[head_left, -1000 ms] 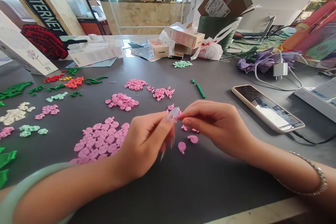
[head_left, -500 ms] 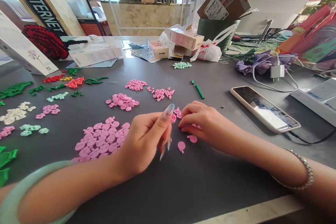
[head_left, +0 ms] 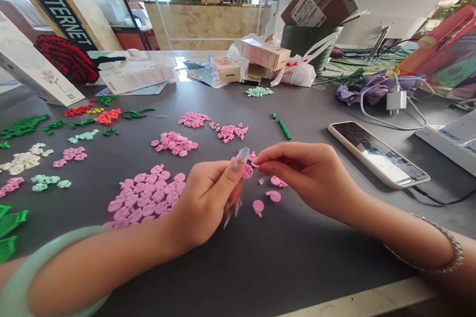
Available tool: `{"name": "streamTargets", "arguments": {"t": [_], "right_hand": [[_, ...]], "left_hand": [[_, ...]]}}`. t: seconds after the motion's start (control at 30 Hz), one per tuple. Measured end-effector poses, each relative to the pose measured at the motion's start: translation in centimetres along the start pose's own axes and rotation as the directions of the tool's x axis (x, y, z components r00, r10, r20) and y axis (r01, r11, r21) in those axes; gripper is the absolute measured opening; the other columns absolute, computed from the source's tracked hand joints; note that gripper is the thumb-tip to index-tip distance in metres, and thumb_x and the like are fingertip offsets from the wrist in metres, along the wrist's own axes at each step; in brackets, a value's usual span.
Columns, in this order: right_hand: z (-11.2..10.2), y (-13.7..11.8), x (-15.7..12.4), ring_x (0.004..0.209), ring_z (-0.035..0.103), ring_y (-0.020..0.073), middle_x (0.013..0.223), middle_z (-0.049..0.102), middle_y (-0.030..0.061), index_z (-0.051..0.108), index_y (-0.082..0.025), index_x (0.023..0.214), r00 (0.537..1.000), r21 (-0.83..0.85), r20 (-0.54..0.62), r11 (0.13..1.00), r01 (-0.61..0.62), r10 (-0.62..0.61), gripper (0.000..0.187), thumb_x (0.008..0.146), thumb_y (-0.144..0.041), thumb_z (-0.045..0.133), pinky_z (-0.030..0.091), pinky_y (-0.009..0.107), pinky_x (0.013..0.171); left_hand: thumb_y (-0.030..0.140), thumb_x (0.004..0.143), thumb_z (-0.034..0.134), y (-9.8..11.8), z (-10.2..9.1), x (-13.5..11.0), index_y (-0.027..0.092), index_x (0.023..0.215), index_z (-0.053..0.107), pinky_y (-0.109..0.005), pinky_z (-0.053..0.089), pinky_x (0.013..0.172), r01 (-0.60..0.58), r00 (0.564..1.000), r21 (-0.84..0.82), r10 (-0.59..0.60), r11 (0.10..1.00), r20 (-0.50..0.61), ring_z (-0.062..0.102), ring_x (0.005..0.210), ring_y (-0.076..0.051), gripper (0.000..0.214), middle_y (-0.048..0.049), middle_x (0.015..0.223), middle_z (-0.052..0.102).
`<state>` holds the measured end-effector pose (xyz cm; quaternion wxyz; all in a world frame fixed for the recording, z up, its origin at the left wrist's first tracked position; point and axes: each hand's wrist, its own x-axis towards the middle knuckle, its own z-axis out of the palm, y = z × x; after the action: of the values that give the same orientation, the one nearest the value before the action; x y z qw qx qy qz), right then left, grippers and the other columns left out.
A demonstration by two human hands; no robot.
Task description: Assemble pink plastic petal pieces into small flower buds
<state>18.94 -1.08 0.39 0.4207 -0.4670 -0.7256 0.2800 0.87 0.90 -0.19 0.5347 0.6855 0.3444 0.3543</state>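
Observation:
Between the thumb and fingers of my left hand is a small round pink plastic piece, partly covered by the thumb. My right hand is closed in a pinch just right of it, its fingertips close to the left thumb; whatever they pinch is too small to make out. Below the right fingers lie a few loose pieces: a pink petal piece, a second petal piece and a tiny pink bit. Left of my left hand spreads a large pile of pink petal pieces.
Smaller pink piles lie farther back, with green, red and cream pieces sorted at the left. Two green rods lie beyond my right hand. A phone with a cable is at the right. Boxes and a white bag stand behind.
My right hand has lifted from the loose pink pieces and turned, bringing its pinched fingertips up near the left hand's piece. The left hand has stayed nearly still, keeping its hold.

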Motion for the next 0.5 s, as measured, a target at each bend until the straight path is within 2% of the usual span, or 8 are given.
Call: {"name": "streamTargets", "arguments": {"t": [0.07, 0.13, 0.27, 0.4, 0.5], "right_hand": [[0.12, -0.33, -0.17, 0.064, 0.062, 0.0119, 0.076, 0.067, 0.0011, 0.069, -0.018, 0.087, 0.999, 0.119, -0.024, 0.992, -0.036, 0.040, 0.010, 0.082, -0.024, 0.062, 0.049, 0.021, 0.055], [0.20, -0.58, -0.27, 0.063, 0.061, 0.0119, 0.074, 0.066, 0.0010, 0.068, -0.018, 0.083, 0.998, 0.166, -0.043, 0.986, -0.031, 0.039, 0.007, 0.079, -0.023, 0.065, 0.049, 0.021, 0.056], [0.20, -0.95, -0.26, 0.060, 0.058, 0.0098, 0.069, 0.065, 0.0003, 0.068, -0.017, 0.073, 0.999, 0.110, -0.023, 0.994, 0.025, -0.022, 0.008, 0.077, -0.015, 0.062, 0.047, 0.019, 0.054], [0.12, -1.12, -0.11, 0.064, 0.060, 0.0107, 0.072, 0.066, 0.0013, 0.070, -0.016, 0.077, 0.999, 0.122, 0.005, 0.992, 0.041, -0.042, 0.012, 0.076, -0.012, 0.058, 0.048, 0.019, 0.056], [0.25, -1.00, -0.01, 0.065, 0.061, 0.0111, 0.074, 0.067, 0.0022, 0.069, -0.015, 0.079, 1.000, 0.185, -0.008, 0.983, 0.014, -0.013, 0.008, 0.076, -0.015, 0.061, 0.050, 0.019, 0.056]], "left_hand": [[0.043, 0.089, 0.042, 0.07, 0.01, 0.02, 0.018, 0.049, 0.037, -0.017, 0.035, 0.036, 0.020, 1.000, 0.014, -0.020, 1.000, -0.004, 0.041, 0.036, -0.008, 0.047, 0.0030, 0.041, 0.040], [0.042, 0.089, 0.042, 0.13, 0.03, 0.00, 0.018, 0.049, 0.038, -0.017, 0.034, 0.036, 0.027, 1.000, 0.036, -0.027, 0.999, -0.006, 0.041, 0.036, -0.007, 0.047, 0.0030, 0.041, 0.039], [0.040, 0.088, 0.041, 0.17, 0.11, -0.04, 0.018, 0.048, 0.037, -0.016, 0.034, 0.036, 0.018, 1.000, 0.070, -0.017, 0.997, -0.009, 0.041, 0.036, -0.007, 0.046, 0.0030, 0.041, 0.040], [0.039, 0.088, 0.040, 0.10, 0.19, -0.01, 0.018, 0.048, 0.037, -0.016, 0.035, 0.036, 0.024, 1.000, 0.082, -0.023, 0.996, -0.015, 0.041, 0.036, -0.007, 0.046, 0.0035, 0.040, 0.039], [0.039, 0.088, 0.040, 0.06, 0.15, -0.05, 0.018, 0.049, 0.038, -0.015, 0.036, 0.037, 0.013, 1.000, 0.099, -0.012, 0.995, -0.015, 0.042, 0.036, -0.007, 0.045, 0.0036, 0.041, 0.041]]}}
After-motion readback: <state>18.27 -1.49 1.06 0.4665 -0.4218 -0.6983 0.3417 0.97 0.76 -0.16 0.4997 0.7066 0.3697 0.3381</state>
